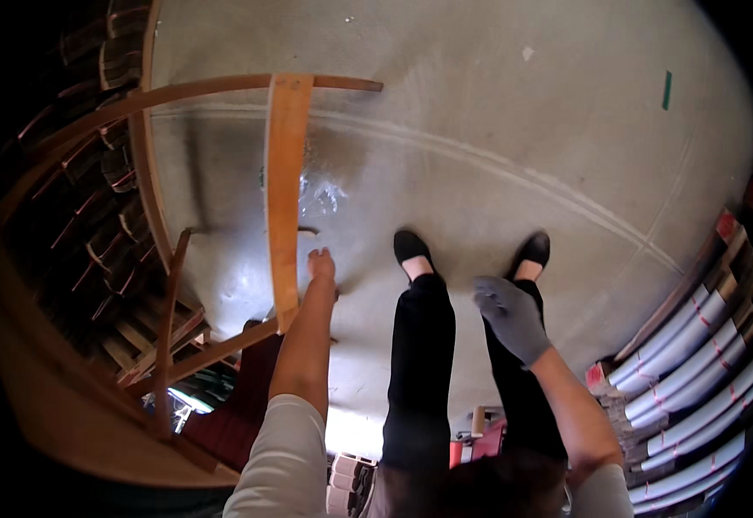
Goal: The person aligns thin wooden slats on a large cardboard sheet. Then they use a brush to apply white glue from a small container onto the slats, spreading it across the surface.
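My bare left hand (322, 264) is just right of an upright-looking light wooden board (284, 190), with a narrow gap between them. Its fingers are loosely bent and slightly apart, and nothing shows in them. The board joins a long brown wooden rail (212, 85) at its far end and another wooden bar (234, 344) at its near end, as part of a larger wooden frame. My right hand (510, 318), in a grey glove, hangs over my right leg. The gloved fingers are relaxed and extended, holding nothing visible.
Stacked dark bundles (117, 164) line the left, with a wooden pallet (148, 337) below. At the right, long white pieces (679, 371) tied with red bands lie stacked on wood. Crumpled clear plastic (320, 197) appears on the concrete floor (515, 129) behind the board.
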`<action>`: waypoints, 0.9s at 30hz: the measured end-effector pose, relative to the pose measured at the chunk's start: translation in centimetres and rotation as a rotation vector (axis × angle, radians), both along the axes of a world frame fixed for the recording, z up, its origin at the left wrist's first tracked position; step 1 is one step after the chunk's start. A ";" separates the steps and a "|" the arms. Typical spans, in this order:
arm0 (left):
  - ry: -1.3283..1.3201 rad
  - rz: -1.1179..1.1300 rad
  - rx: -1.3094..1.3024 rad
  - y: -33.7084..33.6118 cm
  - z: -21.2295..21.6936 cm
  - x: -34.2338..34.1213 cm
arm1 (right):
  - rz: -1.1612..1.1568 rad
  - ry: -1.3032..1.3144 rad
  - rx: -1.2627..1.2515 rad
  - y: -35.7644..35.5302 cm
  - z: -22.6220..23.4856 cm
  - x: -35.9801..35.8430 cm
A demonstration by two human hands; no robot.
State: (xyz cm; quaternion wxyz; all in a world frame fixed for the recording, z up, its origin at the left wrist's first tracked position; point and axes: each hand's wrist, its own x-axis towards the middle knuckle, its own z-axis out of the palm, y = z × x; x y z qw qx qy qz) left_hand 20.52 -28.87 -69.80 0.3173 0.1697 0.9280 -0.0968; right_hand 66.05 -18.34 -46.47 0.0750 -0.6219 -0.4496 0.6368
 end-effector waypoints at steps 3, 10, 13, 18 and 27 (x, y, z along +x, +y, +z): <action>0.195 0.069 0.033 -0.2 -6.9 -1.0 | -0.089 -0.089 0.019 -1.7 -5.5 3.7; 0.105 0.686 0.361 0.6 -10.0 -5.7 | 0.008 -0.097 -0.040 -3.8 -12.5 3.5; -0.239 0.746 0.383 -1.8 -5.2 -5.3 | 0.051 0.011 -0.039 -4.9 -14.3 -0.2; -0.720 0.909 0.463 -2.7 5.5 11.2 | 0.268 0.074 -0.061 -4.5 -15.0 -9.4; -0.849 0.513 0.309 0.1 15.8 21.9 | -0.032 0.336 -0.210 -3.6 -13.6 -10.9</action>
